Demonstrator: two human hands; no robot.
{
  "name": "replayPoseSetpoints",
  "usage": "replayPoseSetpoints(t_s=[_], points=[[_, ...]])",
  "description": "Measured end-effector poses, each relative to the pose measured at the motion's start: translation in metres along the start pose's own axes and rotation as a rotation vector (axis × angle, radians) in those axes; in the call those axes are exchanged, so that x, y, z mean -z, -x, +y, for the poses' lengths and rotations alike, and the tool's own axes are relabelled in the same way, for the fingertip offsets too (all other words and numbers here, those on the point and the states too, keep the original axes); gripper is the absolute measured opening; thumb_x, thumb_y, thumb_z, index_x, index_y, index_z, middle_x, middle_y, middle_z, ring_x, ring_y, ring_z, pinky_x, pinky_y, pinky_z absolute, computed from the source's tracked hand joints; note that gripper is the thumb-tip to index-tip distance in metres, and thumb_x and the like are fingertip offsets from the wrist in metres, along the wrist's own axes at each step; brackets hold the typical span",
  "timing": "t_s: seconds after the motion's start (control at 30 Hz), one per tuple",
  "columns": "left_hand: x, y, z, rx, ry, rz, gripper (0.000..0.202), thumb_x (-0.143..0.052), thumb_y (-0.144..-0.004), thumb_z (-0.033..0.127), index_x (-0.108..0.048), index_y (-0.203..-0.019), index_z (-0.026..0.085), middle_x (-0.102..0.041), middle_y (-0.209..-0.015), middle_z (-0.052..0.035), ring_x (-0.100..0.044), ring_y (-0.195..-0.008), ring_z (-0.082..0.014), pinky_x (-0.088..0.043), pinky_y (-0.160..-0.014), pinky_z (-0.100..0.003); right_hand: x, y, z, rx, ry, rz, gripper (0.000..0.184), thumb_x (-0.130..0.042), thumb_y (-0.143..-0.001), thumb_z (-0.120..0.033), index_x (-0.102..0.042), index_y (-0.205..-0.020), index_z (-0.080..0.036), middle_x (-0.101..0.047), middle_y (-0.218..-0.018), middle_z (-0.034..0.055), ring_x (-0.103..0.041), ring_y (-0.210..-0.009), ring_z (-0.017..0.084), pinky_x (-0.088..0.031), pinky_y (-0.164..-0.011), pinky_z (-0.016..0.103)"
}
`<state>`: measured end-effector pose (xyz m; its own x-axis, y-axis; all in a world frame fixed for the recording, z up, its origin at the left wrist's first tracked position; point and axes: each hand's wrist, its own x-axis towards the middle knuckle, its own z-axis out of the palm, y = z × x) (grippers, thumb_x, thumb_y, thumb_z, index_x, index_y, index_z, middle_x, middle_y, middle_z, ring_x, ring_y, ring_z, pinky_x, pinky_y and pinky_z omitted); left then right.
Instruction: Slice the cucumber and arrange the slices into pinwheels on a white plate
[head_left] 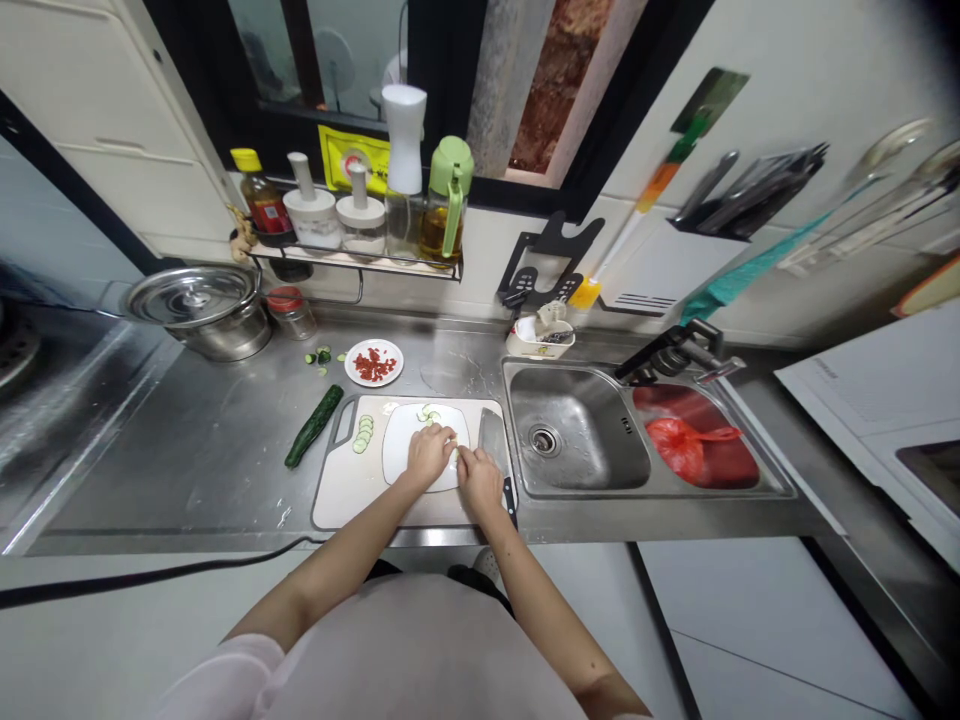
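A white square plate [397, 455] lies on the cutting board [337, 505], with a few thin cucumber slices [428, 414] near its far edge. Over the plate's right side my left hand [430, 455] and my right hand [481, 480] meet at the fingertips. Both are closed in a pinch around a small pale piece, apparently a cucumber slice [454, 454], mostly covered by the fingers. More cucumber slices [363, 434] overlap in a row on the board's left. A knife [493, 436] lies along the board's right edge, partly behind my right hand.
A whole cucumber [314, 427] lies left of the board. Behind are a small plate of chopped red pieces [374, 362], cucumber scraps [319, 356] and a lidded steel pot [217, 325]. The double sink [577, 430] adjoins on the right, a red bag [686, 450] in its far basin.
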<state>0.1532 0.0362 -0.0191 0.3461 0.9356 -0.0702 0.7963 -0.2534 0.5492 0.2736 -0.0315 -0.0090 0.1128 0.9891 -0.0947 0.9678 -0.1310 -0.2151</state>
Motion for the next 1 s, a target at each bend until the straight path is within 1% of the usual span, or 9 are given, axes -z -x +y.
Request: replayPoseSetpoints(t_s=[0.13,0.5,0.63,0.77,1.0], points=[[-0.0002,-0.0015,-0.0014,0.002,0.002,-0.003,0.023,-0.050,-0.092,0.032,-0.068,-0.103,0.023,-0.066,-0.100,-0.0068,-0.057,-0.100,-0.0213,-0.038,-0.086,-0.032,0.0009,-0.0037,-0.0009,0.005,0.004,-0.015,0.035,-0.041,-0.096,-0.025,-0.061,-0.125,-0.027,-0.062,-0.097,0.0085,-0.055,-0.092,0.019,-0.035,-0.072,0.026],[-0.0001,-0.0039,-0.0023,-0.007,0.002,0.001,0.023,-0.050,-0.092,0.033,-0.068,-0.103,0.023,-0.066,-0.100,-0.0066,-0.057,-0.100,-0.0218,-0.037,-0.086,-0.033,-0.0004,-0.0078,0.0019,0.010,-0.005,-0.036,0.035,-0.042,-0.096,-0.025,-0.062,-0.124,-0.028,-0.063,-0.098,0.0080,-0.056,-0.091,0.019,-0.035,-0.072,0.026],[0.0002,-0.0031,-0.0041,-0.001,0.018,0.014,0.022,-0.050,-0.093,0.032,-0.068,-0.102,0.023,-0.066,-0.101,-0.0061,-0.057,-0.099,-0.0210,-0.037,-0.086,-0.032,0.0024,-0.0062,0.0012,0.009,-0.034,-0.013,0.036,-0.041,-0.097,-0.028,-0.060,-0.127,-0.026,-0.065,-0.100,0.0087,-0.057,-0.092,0.019,-0.035,-0.074,0.026],[0.0000,-0.0024,-0.0072,0.014,0.028,0.040,0.021,-0.050,-0.093,0.031,-0.068,-0.102,0.024,-0.066,-0.101,-0.0059,-0.057,-0.101,-0.0211,-0.037,-0.086,-0.032,0.0029,-0.0015,0.0002,-0.003,-0.047,0.005,0.036,-0.039,-0.098,-0.031,-0.062,-0.124,-0.023,-0.065,-0.100,0.0093,-0.057,-0.094,0.020,-0.036,-0.075,0.027],[-0.0001,-0.0017,-0.0069,0.022,-0.010,0.027,0.019,-0.053,-0.091,0.032,-0.067,-0.101,0.024,-0.065,-0.102,-0.0050,-0.057,-0.102,-0.0212,-0.038,-0.087,-0.033,0.0044,0.0009,-0.0033,-0.018,-0.035,-0.021,0.036,-0.038,-0.098,-0.031,-0.063,-0.123,-0.023,-0.065,-0.101,0.0081,-0.056,-0.095,0.018,-0.035,-0.075,0.025]])
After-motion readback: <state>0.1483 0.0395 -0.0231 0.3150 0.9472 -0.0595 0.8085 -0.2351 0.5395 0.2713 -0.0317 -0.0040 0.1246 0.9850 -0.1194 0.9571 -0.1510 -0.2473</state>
